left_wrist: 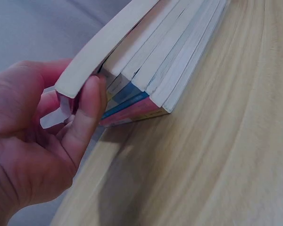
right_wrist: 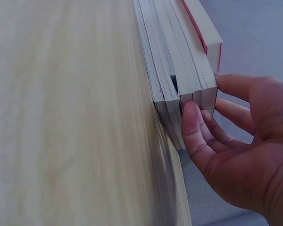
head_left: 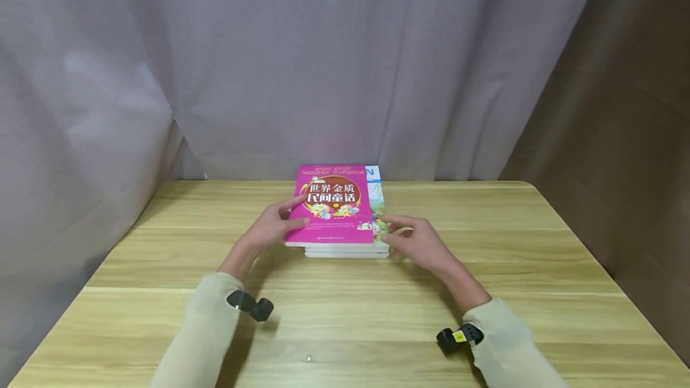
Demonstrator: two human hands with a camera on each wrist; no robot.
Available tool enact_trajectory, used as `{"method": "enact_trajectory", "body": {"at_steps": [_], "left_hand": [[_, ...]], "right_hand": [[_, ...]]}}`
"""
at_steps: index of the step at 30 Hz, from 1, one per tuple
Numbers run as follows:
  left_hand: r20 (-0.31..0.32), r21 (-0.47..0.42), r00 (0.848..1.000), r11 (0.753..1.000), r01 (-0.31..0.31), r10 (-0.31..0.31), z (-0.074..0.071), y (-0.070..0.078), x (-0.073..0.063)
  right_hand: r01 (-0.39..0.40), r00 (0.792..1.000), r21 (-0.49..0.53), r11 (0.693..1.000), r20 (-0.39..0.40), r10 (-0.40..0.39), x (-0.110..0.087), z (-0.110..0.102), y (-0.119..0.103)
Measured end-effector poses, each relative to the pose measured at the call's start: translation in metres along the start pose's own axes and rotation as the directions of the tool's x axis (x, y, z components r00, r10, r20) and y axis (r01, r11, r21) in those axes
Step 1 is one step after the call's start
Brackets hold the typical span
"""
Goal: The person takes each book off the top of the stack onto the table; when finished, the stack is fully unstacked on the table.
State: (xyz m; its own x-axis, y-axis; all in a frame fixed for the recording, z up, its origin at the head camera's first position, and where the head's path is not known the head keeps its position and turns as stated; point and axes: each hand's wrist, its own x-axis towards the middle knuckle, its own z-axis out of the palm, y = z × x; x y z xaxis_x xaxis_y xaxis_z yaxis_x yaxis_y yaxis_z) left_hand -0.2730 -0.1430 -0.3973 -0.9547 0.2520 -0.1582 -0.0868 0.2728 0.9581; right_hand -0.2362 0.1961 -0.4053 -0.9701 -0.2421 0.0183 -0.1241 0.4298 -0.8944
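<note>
A pink book (head_left: 333,232) with Chinese lettering lies on top of a stack of books (head_left: 347,252), shifted to the left so that it overhangs. My left hand (head_left: 269,225) pinches its left edge, thumb underneath and fingers over the cover, as the left wrist view shows. Just below it, a book with a blue and green cover (head_left: 377,193) shows along the right side. My right hand (head_left: 419,243) holds the stack's right side near the front corner. In the right wrist view, its thumb (right_wrist: 192,123) touches the page edges while the forefinger reaches the upper cover.
The stack stands near the back edge of a wooden table (head_left: 345,310). Behind it hangs a grey curtain (head_left: 334,64), with a darker brown cloth (head_left: 620,106) at the right. A small shiny spot (head_left: 309,358) shows near the front of the table.
</note>
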Motion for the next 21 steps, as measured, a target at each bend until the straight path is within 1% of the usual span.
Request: {"method": "enact_trajectory", "body": {"at_steps": [3, 8, 14, 17, 21], "left_hand": [[-0.007, -0.036, 1.0, 0.999, 0.018, -0.019, -0.004, -0.003, -0.004], [0.004, -0.08, 1.0, 0.997, 0.02, -0.019, -0.009, -0.007, -0.008], [0.013, -0.128, 1.0, 0.992, 0.019, -0.018, -0.011, -0.01, -0.012], [0.033, -0.177, 0.999, 0.984, 0.02, -0.014, -0.01, -0.012, -0.014], [0.058, -0.262, 0.998, 0.965, 0.02, -0.005, -0.008, -0.014, -0.016]], "right_hand": [[-0.012, 1.0, 0.005, 1.0, 0.007, 0.012, 0.002, -0.002, -0.001], [-0.015, 1.0, 0.012, 1.0, 0.014, 0.015, 0.003, -0.005, -0.001], [-0.019, 1.0, -0.002, 1.0, 0.017, 0.019, 0.004, -0.009, 0.002], [-0.031, 0.999, -0.011, 0.999, 0.011, 0.031, 0.004, -0.01, 0.003], [-0.044, 0.999, -0.018, 0.999, 0.009, 0.044, 0.004, -0.012, 0.005]]}}
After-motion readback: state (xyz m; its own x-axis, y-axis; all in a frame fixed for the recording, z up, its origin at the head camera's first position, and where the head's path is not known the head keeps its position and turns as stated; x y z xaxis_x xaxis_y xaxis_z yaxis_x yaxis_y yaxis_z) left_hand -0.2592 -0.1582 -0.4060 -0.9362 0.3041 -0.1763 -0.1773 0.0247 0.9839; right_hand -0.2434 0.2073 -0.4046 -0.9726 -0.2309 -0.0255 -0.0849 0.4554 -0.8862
